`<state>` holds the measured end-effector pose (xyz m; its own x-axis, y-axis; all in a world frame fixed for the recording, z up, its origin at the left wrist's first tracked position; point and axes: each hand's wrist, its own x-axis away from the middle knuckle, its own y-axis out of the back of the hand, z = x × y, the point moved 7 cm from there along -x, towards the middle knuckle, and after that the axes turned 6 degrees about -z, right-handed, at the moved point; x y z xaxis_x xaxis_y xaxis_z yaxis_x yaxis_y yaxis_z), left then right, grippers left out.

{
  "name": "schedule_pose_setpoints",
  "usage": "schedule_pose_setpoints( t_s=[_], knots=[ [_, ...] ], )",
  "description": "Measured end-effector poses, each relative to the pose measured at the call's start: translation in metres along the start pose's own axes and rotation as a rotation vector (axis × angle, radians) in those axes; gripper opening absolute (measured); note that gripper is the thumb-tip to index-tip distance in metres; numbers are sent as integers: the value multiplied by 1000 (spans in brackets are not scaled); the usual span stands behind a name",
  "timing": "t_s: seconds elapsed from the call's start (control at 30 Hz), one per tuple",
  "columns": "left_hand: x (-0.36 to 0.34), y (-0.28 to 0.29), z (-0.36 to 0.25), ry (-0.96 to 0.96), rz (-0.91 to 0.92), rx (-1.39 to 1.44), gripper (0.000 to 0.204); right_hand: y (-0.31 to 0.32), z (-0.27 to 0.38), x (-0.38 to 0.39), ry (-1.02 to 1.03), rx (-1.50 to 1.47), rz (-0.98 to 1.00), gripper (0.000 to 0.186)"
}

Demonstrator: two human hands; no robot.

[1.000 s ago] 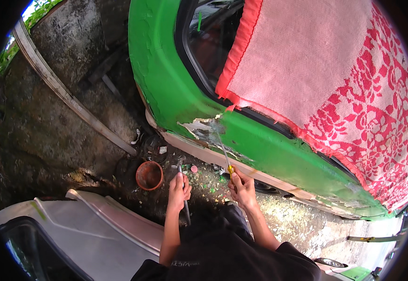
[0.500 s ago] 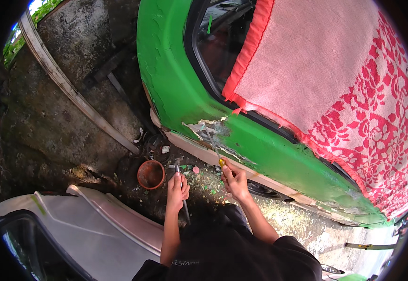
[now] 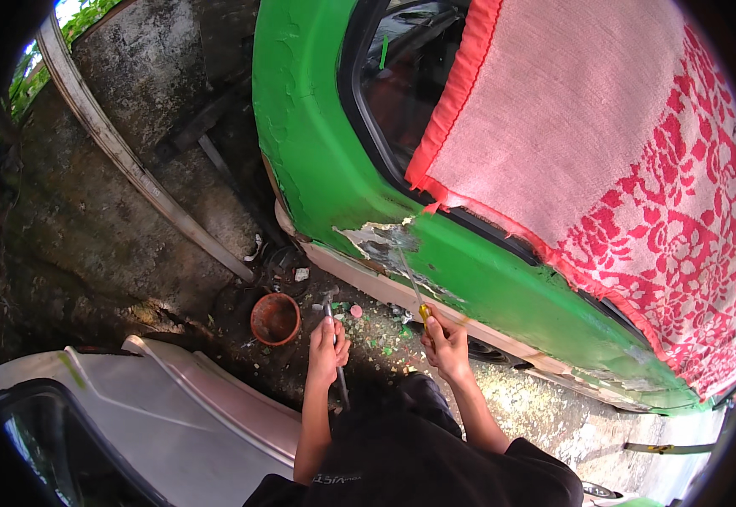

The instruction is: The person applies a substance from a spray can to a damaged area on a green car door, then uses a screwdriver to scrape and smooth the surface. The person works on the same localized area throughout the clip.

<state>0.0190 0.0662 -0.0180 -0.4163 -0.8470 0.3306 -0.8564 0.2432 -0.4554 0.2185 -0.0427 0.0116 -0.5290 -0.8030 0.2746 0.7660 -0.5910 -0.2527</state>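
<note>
My left hand (image 3: 327, 351) is wrapped round a hammer (image 3: 342, 387), its small metal head pointing away from me. In my right hand (image 3: 447, 348) is a screwdriver with a yellow handle (image 3: 425, 313). Its long thin shaft reaches toward a damaged patch (image 3: 376, 242) on the green car body (image 3: 317, 177), where paint and filler are broken away with ragged pale edges. Whether the tip touches the metal I cannot tell. The hammer is apart from the screwdriver, to its left.
A terracotta pot (image 3: 275, 319) stands on the ground among green and pale paint chips (image 3: 385, 331). A pink floral towel (image 3: 545, 110) covers the car's windows. At lower left is a silver car (image 3: 140, 406). A long curved metal strip (image 3: 123, 152) leans at upper left.
My right hand has moved right and back toward me, drawing the screwdriver shaft lower across the damaged patch. The left hand with the hammer has shifted slightly right.
</note>
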Motion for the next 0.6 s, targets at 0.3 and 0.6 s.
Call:
schedule_pose_setpoints(
  t_s=[0.3, 0.6],
  knots=[
    [1, 8, 3, 19, -14, 18, 36, 3, 0, 7, -39, -58, -62, 36],
    [-4, 6, 1, 28, 2, -5, 37, -2, -9, 1, -31, -60, -50, 38]
  ],
)
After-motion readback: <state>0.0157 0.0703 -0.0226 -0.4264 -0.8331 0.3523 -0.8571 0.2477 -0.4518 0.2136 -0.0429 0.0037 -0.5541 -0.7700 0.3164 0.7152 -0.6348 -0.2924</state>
